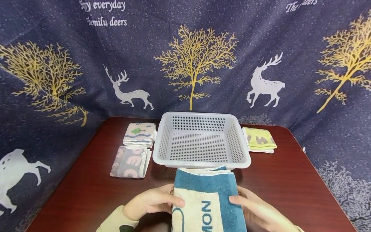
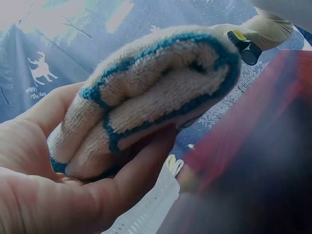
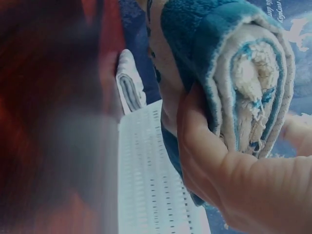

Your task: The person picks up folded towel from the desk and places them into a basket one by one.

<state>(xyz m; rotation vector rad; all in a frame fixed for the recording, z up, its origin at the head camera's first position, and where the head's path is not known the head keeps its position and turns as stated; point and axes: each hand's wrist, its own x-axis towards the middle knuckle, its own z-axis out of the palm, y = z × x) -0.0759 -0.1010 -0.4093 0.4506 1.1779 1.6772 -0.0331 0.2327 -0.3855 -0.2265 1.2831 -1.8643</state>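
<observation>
Towel [image 1: 208, 199], left grip [image 1: 152, 200], right grip [image 1: 258, 209], thumbs [image 1: 177, 201] atop

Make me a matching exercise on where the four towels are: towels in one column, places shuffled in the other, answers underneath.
Towels
1. blue-and-cream towel
2. yellow-green towel
3. tree-print towel
4. grey-and-pink towel

Places
A. left of the basket, farther from the hands
B. left side, nearer the hands
C. gripped by the left hand and right hand
D. right of the basket

Pairs: 1-C, 2-D, 3-A, 4-B
</observation>
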